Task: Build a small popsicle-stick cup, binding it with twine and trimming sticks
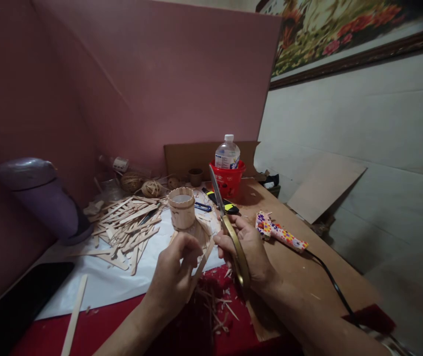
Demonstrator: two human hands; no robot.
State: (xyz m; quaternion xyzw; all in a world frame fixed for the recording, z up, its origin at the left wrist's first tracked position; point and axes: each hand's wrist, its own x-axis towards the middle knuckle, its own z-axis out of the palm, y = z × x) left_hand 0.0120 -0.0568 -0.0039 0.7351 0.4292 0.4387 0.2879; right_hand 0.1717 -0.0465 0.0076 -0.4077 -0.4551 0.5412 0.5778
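Note:
My left hand [177,267] is closed on a popsicle stick [204,261], which slants up toward my right hand. In my right hand [246,242] is a pair of scissors [236,242] with gold handles, its blades pointing up and away. The thumb and fingertips of that hand come close to the stick's upper end; whether they touch it I cannot tell. Just beyond my hands stands a small round cup-like piece made of wooden sticks [182,210]. More sticks lie flat around its base, and thin wood scraps [219,309] litter the red cloth below.
A pile of popsicle sticks [126,225] covers the white sheet at left, near a purple bottle [48,198] and a black flat object [22,301]. Behind stand twine balls [151,188] and a red bucket [227,180] holding a plastic bottle. A flower-patterned glue gun [280,232] with its cord lies right.

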